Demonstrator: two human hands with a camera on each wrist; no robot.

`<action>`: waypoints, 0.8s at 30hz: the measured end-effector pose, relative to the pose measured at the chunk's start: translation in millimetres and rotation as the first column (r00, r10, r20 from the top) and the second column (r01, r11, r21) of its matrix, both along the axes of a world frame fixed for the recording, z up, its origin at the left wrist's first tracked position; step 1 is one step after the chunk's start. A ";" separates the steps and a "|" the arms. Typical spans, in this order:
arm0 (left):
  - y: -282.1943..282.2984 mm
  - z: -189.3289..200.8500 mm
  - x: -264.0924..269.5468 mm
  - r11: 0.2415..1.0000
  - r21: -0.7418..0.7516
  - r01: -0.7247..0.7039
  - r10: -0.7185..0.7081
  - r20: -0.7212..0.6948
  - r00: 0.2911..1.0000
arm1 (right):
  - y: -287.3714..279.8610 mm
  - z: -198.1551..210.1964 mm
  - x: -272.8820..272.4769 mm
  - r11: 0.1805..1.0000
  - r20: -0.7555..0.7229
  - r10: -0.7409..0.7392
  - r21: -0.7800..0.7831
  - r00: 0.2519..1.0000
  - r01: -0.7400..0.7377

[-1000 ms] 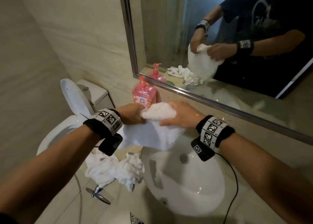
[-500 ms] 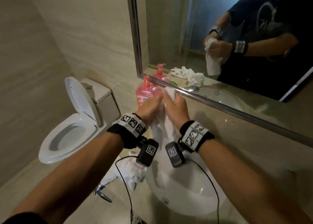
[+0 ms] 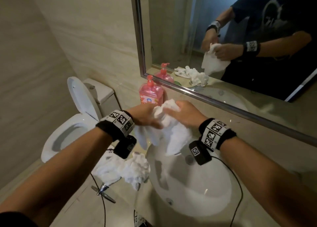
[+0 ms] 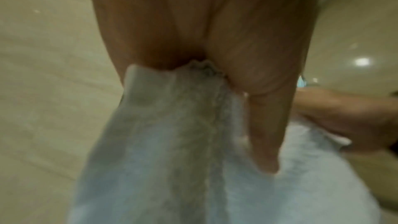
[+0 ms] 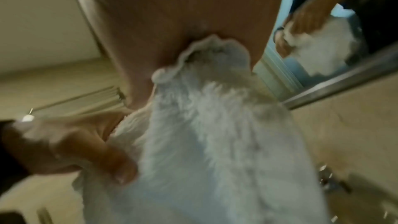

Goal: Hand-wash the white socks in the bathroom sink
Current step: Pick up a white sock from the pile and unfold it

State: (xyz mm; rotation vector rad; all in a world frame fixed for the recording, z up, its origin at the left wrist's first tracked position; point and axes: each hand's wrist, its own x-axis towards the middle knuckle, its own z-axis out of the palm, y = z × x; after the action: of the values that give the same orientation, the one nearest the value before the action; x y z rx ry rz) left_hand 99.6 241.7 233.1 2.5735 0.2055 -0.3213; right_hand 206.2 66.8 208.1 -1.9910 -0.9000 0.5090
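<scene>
Both hands hold one white sock (image 3: 169, 127) above the far rim of the sink (image 3: 192, 180). The left hand (image 3: 145, 117) has its grip closed round the bunched upper part of the sock, and the left wrist view shows the cloth (image 4: 172, 134) squeezed out from under the curled fingers (image 4: 264, 134). The right hand (image 3: 184, 114) also has its grip clamped on the same bunch; in the right wrist view the sock (image 5: 215, 134) hangs down from the closed palm, with the left hand (image 5: 71, 144) just beside it.

Half a second ago the two hands were pressed close together, palms facing, with the sock squeezed into a narrow strip between them. Now they have drawn a little apart, and the sock hangs wider and looser, its lower end spread over the sink rim. A second ago it was stretched flat between the hands, so it is more crumpled at the top than it was then.

The heap of other white socks (image 3: 127, 170) lies on the bench (image 3: 82, 201) left of the sink, as before. The pink soap bottle (image 3: 151, 94) stands against the wall under the mirror (image 3: 223, 38), behind the hands. The toilet (image 3: 72, 123), with its lid up, sits at the left.
</scene>
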 end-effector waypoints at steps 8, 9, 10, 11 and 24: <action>45.8 -25.0 -22.1 0.949 -0.272 -0.162 0.171 0.011 0.985 | -38.6 -24.5 19.9 0.990 -0.136 -0.075 -0.127 0.988 0.057; 39.3 -27.0 -23.3 0.893 -0.394 -0.218 0.255 0.043 0.966 | -37.3 -26.7 19.2 0.987 -0.232 -0.158 -0.042 0.960 0.152; 30.1 -28.2 -22.5 0.829 -0.498 -0.256 0.331 0.067 0.941 | -32.5 -27.8 15.1 0.970 -0.282 -0.221 0.033 0.934 0.240; 19.9 -29.0 -19.0 0.768 -0.577 -0.278 0.395 0.083 0.915 | -24.2 -28.3 7.3 0.946 -0.306 -0.260 0.108 0.916 0.305; -38.9 -0.5 19.5 0.544 -0.757 -0.363 0.546 -0.009 0.838 | 35.9 -1.4 -36.0 0.873 -0.270 -0.360 0.241 0.893 0.425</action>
State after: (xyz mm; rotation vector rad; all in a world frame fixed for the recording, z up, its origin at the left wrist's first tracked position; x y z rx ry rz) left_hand 119.1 202.8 232.6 1.6277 0.5374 0.1015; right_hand 170.2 102.6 206.6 -1.7397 -0.3857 0.3253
